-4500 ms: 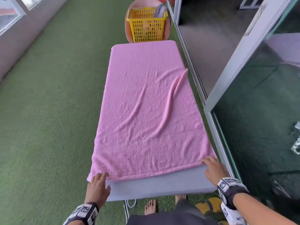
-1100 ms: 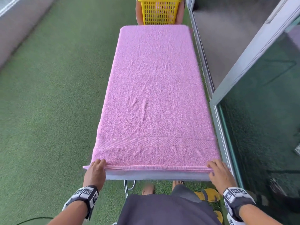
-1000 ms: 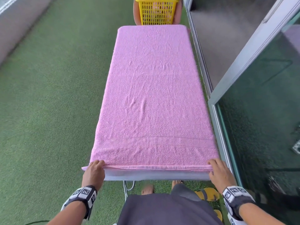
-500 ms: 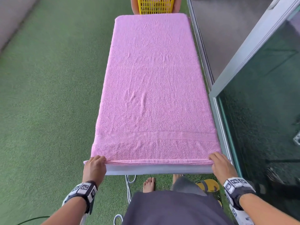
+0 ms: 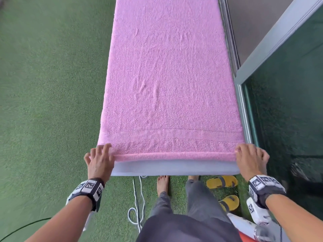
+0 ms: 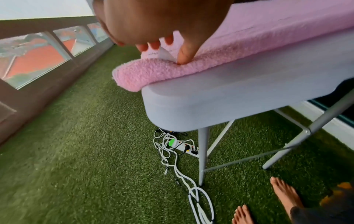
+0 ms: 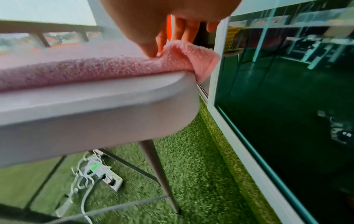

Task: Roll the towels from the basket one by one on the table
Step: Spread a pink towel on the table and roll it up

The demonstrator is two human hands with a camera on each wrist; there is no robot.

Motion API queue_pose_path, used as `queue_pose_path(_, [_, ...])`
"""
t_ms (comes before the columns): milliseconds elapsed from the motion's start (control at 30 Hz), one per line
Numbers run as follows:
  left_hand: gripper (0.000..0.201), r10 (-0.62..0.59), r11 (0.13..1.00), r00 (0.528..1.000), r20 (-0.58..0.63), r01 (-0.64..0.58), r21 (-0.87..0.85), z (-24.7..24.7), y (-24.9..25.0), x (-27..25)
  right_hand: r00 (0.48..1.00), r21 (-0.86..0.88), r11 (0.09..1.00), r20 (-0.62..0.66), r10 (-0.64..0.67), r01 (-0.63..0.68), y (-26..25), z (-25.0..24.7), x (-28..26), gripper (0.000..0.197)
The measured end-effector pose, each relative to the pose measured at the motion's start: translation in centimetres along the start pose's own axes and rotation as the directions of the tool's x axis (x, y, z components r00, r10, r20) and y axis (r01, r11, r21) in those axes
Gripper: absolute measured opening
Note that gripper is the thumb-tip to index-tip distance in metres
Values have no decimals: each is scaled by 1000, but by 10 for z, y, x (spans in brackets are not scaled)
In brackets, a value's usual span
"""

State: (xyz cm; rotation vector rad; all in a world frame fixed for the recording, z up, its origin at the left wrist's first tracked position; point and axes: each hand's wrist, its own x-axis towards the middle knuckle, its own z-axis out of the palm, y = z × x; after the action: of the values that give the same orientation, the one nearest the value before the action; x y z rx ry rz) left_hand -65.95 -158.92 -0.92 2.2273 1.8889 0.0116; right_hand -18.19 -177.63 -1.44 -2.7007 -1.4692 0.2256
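Both hands, left hand (image 5: 100, 160) and right hand (image 5: 250, 158), pinch towel (image 5: 167, 81) hem at table (image 5: 174, 169) edge. Risk: uneven push skews your roll; overhanging corners may slip off.

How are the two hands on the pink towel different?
The left hand is at the pink towel's left near corner, thumb pressing into the folded edge. The right hand is at the right corner, pinching it up off the table. Both work the same near edge.
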Motion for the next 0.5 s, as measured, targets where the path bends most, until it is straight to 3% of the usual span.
queue_pose_path(100, [31,-89,991,987,-134,74,-115,1,12,-11,998,128,992,-49,26,-19,-5,0,-11,6])
queue_pose_path(167, [33,8,986,987,-158,-34,-163,8,17,-20,995,135,985,-16,-103,104,-9,5,-20,12])
queue_pose_path(233, [38,128,978,987,-94,-141,-157,15,13,-27,983,126,978,64,-175,166,-8,13,-24,26])
queue_pose_path(300, [38,141,980,989,-47,-146,-136,18,8,-25,985,127,980,62,-162,153,-6,13,-20,35])
queue_pose_path(500, [33,188,960,974,-123,-209,-188,4,7,-11,997,187,980,27,-78,71,-4,8,-8,35])
